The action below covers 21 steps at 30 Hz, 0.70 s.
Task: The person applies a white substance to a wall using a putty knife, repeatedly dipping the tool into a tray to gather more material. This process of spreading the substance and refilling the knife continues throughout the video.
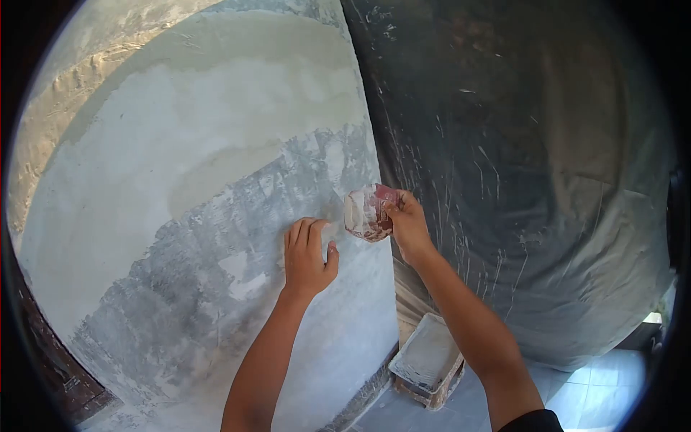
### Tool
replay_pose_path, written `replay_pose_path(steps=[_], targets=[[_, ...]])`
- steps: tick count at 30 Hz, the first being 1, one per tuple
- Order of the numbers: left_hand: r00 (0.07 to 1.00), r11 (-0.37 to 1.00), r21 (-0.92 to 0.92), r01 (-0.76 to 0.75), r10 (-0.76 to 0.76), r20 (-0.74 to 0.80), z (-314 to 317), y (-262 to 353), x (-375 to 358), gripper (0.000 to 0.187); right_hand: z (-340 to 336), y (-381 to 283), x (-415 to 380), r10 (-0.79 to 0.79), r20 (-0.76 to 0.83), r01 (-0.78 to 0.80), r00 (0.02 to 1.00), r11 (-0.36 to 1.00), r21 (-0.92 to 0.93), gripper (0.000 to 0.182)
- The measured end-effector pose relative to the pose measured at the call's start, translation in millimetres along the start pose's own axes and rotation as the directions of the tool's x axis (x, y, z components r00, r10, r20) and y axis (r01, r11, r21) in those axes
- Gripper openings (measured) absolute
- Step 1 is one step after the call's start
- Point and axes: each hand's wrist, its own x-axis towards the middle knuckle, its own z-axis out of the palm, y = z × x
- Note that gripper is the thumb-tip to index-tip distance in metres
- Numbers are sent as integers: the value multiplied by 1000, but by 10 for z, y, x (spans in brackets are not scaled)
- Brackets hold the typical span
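Observation:
My right hand (410, 227) grips a flat, dark-red putty scraper (368, 214) by its right end, with the thumb across its near face. White filler is smeared over the scraper, thickest toward its left side. Both are at the right edge of the wall (237, 137), which has smooth pale filler on its upper part and rough grey patches below. To the left, my left hand (308, 259) is held up close over the grey patch, fingers bent and apart, with nothing in it.
A dark, white-splashed sheet (504, 144) hangs to the right of the wall. Below my right forearm, a shallow tray (426, 351) coated with pale filler rests on a small stand (439, 392) on the tiled floor (604, 381). Dark wood (61, 360) shows at lower left.

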Motion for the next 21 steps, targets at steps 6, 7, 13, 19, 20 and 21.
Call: replay_pose_path(steps=[6,7,13,19,20,21], targets=[[980,967,-219,131,-94,173,985,242,-580,40,-835,635,-246,149,-168,-160,974,985,-56,16],[970,950,-262,171,-116,214,1162,283,-679,40,-987,740,-302,158,-198,-175,967,982,-69,16],[894,822,-441,360,-168,416,2141,654,-1509,44,-1912,1393,-668,260,-405,-341,877,929,-142,13],[772,666,-532,523,-106,627,2726,1016,-2325,52,-2703,2437,-1225,313,-518,-479,796,849,-222,21],[746,639,-536,552,-91,660,2805,1078,-2485,52,-2800,2614,-1355,294,-520,-481,802,834,-271,24],[716,610,-535,584,-77,694,2867,1142,-2652,52,-2876,2769,-1486,279,-520,-486,807,814,-318,26]])
